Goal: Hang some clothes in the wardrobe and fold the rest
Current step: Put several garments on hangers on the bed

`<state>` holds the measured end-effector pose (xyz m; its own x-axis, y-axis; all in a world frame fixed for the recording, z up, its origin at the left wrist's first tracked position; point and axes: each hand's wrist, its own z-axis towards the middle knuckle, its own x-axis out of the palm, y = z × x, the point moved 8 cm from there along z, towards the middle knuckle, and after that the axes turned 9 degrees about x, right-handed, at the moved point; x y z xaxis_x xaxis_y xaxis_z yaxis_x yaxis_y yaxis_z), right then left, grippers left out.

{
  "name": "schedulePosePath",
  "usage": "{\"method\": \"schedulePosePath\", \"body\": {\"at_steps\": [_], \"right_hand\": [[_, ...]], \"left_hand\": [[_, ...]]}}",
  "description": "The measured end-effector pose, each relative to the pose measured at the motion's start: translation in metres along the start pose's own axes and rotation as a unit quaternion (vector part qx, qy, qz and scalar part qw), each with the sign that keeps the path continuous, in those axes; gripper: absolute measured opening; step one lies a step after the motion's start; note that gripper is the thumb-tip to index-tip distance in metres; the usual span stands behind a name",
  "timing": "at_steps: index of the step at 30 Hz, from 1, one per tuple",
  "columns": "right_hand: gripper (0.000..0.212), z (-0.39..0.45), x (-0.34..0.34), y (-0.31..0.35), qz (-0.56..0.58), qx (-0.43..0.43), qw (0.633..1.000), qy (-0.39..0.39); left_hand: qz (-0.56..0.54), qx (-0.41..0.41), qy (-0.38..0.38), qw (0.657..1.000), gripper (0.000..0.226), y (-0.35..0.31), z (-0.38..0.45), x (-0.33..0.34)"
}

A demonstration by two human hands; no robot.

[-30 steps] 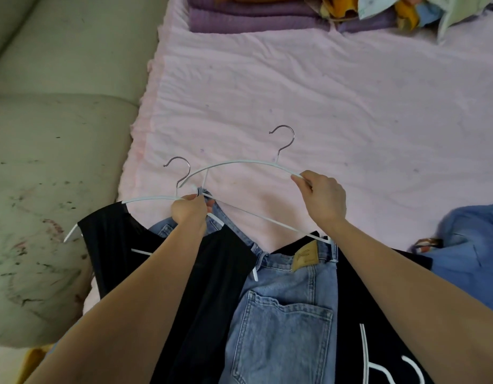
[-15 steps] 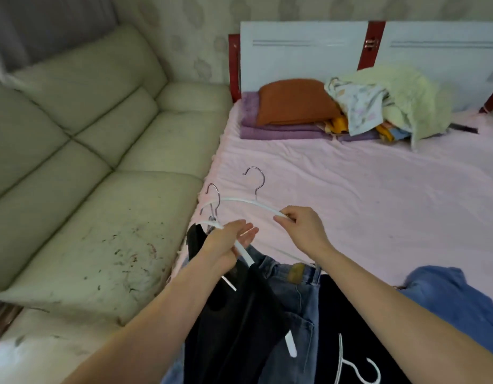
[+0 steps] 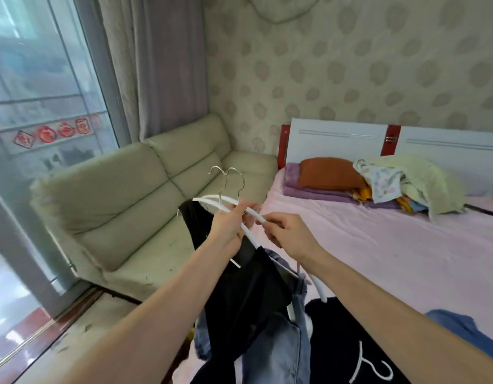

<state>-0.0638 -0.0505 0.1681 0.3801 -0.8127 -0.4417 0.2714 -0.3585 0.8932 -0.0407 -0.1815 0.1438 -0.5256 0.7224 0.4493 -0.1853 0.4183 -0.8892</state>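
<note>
At 6 o'clock, nearest the camera, both forearms reach fwd. Betw. them hang a black garment [image 3: 239, 295] and blue jeans [image 3: 284, 347], each on a white hanger, lifted clear of the bed. L hand [image 3: 226, 228] sits at centre, fingers curled round the white hangers [image 3: 250, 214] w/ thumb on top, gripping them. R hand [image 3: 286, 234] is just beside it at 3 o'clock, fingertips pinching the same white bar. Two metal hooks [image 3: 228, 181] stand up at 12 o'clock from the hands, side by side, nearly touching.

At 5 o'clock lies another black garment [image 3: 339, 333] w/ a white printed mark, on the pink bed sheet [image 3: 392, 259]; a blue garment [image 3: 467, 328] lies beside it at 4 o'clock.

Farther off, at 9 o'clock, a pale green sofa [image 3: 123, 206] stands against the window [image 3: 32, 92] and curtain [image 3: 162, 65]. At 2 o'clock, by the white headboard [image 3: 339, 137], an orange pillow [image 3: 328, 173] rests on folded purple cloth, w/ a heap of mixed clothes [image 3: 406, 181] touching it on the right. Patterned wallpaper behind.
</note>
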Motion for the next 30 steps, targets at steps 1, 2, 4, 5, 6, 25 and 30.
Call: {"method": "schedulePosePath", "body": {"at_steps": [1, 2, 4, 5, 6, 25, 30], "right_hand": [[0.018, -0.017, 0.007, 0.011, 0.001, -0.009, 1.000, 0.004], [0.018, -0.035, 0.015, 0.021, 0.005, -0.014, 1.000, 0.005], [0.017, -0.069, 0.024, 0.037, 0.012, -0.014, 1.000, 0.001], [0.018, -0.088, 0.026, 0.043, 0.022, -0.010, 1.000, -0.001], [0.019, -0.101, 0.027, 0.045, 0.027, 0.000, 1.000, 0.009], [0.029, -0.319, 0.052, 0.160, 0.124, -0.110, 0.943, 0.289], [0.022, -0.371, 0.031, 0.158, 0.160, -0.114, 0.927, 0.319]], "left_hand": [[-0.007, 0.010, -0.009, 1.000, 0.022, -0.009, -0.013, -0.008], [-0.007, 0.020, -0.016, 1.000, 0.023, -0.017, -0.030, -0.016], [-0.026, 0.037, -0.031, 0.998, 0.026, -0.030, -0.060, -0.032], [-0.046, 0.036, -0.034, 0.998, 0.026, -0.033, -0.077, -0.037], [-0.070, 0.037, -0.038, 0.996, 0.026, -0.036, -0.088, -0.039], [-0.110, 0.238, -0.107, 0.959, 0.020, -0.199, -0.340, -0.066], [-0.067, 0.285, -0.142, 0.946, 0.022, -0.200, -0.413, -0.050]]}}
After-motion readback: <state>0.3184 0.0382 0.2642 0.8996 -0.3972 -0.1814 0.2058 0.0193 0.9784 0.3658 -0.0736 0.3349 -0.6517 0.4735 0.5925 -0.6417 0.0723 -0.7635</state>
